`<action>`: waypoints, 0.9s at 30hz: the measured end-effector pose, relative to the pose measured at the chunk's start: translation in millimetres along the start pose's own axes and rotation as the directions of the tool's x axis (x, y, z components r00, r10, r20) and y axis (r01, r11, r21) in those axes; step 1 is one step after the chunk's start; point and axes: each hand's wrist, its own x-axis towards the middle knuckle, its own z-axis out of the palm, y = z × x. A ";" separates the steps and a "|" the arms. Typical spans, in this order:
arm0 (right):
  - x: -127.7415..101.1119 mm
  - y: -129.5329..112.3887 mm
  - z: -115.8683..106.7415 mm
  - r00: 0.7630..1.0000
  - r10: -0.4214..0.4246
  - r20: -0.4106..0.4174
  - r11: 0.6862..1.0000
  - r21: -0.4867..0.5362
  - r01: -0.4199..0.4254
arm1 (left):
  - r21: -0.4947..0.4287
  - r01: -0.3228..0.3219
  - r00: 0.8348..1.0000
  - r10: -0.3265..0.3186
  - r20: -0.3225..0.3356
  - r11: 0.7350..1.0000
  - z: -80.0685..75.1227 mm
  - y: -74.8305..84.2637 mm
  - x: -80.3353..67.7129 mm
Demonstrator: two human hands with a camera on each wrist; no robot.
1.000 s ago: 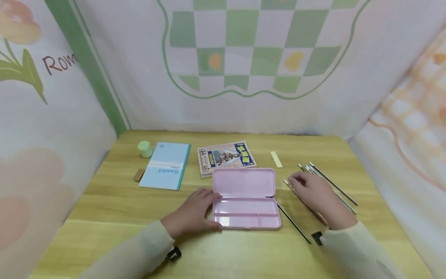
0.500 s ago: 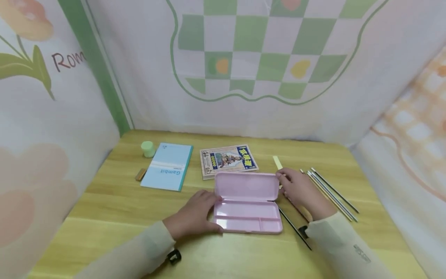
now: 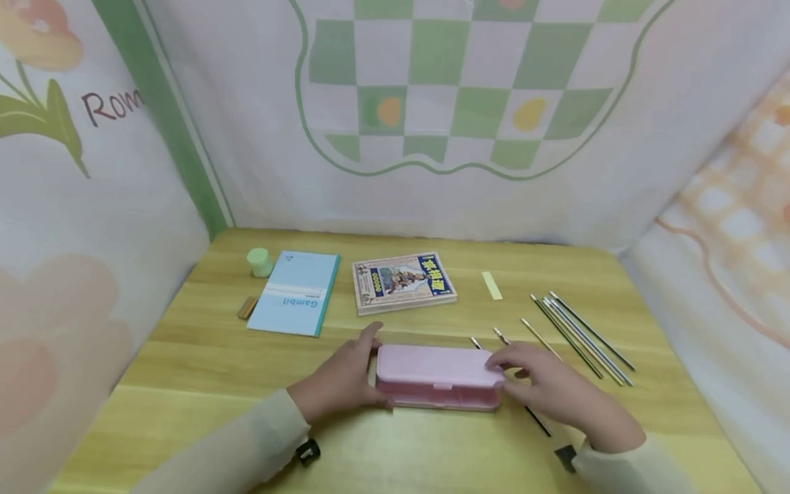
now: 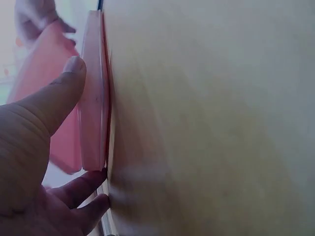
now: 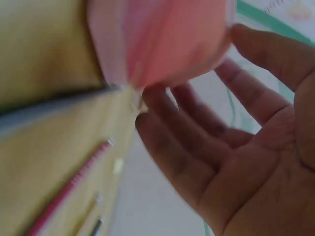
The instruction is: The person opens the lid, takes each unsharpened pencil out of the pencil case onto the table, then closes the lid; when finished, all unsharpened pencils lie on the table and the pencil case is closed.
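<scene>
A pink pencil case (image 3: 426,398) lies on the wooden table, its lid (image 3: 432,365) tilted down over the base with a gap along the front. My left hand (image 3: 336,384) holds the left end, thumb at the front and fingers towards the back; its thumb and lower fingers straddle the base in the left wrist view. At the right end, my right hand (image 3: 549,384) pinches the lid's corner between thumb and fingers. In the right wrist view a red pencil (image 5: 71,184) lies beside the case. A dark pencil (image 3: 538,421) is partly hidden under the right hand.
Several pencils (image 3: 586,339) lie slanted at the right. Behind the case are a thick illustrated book (image 3: 404,281) and a yellow strip (image 3: 492,285). At left sit a light-blue notebook (image 3: 293,295), a green round container (image 3: 259,262) and a small brown block (image 3: 247,307).
My right hand has left the pencils, taken the lid's right end and swung it forward and down from standing open. My left hand has stayed at the case's left end.
</scene>
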 end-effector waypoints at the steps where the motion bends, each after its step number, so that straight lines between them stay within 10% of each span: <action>1: 0.0 -2.4 6.3 1.000 -0.018 0.001 1.000 -0.024 0.018 | 0.030 -0.023 1.000 0.023 0.011 0.999 -1.6 -0.9 -0.1; 7: 2.5 -9.6 37.4 0.996 -0.053 -0.073 0.986 -0.161 0.041 | 0.210 -0.128 0.988 0.107 0.109 0.969 -6.2 -3.1 -3.5; 27: 4.5 -8.3 54.8 0.994 0.000 -0.112 0.988 -0.156 -0.017 | 0.219 -0.049 0.993 0.025 0.112 0.974 -6.0 3.3 -14.5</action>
